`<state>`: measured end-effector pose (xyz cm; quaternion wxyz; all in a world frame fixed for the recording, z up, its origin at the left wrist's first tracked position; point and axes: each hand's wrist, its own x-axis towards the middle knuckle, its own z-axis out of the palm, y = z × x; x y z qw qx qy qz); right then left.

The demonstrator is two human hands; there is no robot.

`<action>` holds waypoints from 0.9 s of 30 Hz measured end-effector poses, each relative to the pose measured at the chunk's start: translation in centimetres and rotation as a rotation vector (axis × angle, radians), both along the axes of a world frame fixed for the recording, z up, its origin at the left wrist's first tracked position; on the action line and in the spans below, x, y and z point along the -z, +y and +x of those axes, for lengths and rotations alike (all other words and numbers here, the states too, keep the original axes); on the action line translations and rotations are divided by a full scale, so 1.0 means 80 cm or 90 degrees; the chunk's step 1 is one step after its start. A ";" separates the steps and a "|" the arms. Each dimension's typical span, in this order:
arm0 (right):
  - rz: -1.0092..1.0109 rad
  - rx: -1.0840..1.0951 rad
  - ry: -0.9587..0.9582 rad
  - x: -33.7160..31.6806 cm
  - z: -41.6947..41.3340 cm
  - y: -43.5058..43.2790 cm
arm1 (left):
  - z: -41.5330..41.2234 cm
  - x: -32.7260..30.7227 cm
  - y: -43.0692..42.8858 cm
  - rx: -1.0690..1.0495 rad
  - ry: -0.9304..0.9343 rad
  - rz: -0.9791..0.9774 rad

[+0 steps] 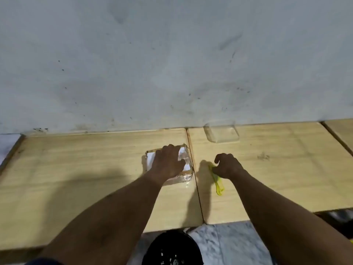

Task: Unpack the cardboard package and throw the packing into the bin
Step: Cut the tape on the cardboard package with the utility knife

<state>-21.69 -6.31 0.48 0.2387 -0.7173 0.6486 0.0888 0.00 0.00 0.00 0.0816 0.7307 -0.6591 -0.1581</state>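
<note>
A small cardboard package (185,175), wrapped in clear tape with a white label on top, lies on the left wooden table (76,169) close to the seam between the tables. My left hand (168,163) rests flat on top of it, fingers spread, covering most of the label. My right hand (227,165) is on the right table (286,169), fingers curled around the upper end of a yellow tool (218,185) that looks like a cutter; its lower end sticks out towards me. A black bin (172,249) stands on the floor below the table edge.
A clear plastic tray (221,132) sits at the back of the right table against the grey wall (172,64). A third table edge (342,131) shows at the far right. Marble floor (229,243) lies under the front edge.
</note>
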 end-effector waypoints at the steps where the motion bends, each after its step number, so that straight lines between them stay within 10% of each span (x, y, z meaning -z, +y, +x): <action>1: 0.015 0.003 0.020 0.008 -0.002 0.004 | -0.004 0.005 0.004 -0.002 -0.012 0.001; 14: 0.068 0.073 0.030 0.068 -0.019 0.013 | -0.013 0.062 0.017 -0.014 -0.058 -0.035; 27: 0.091 0.093 -0.328 0.013 0.019 -0.058 | 0.032 0.064 -0.044 0.008 -0.012 0.015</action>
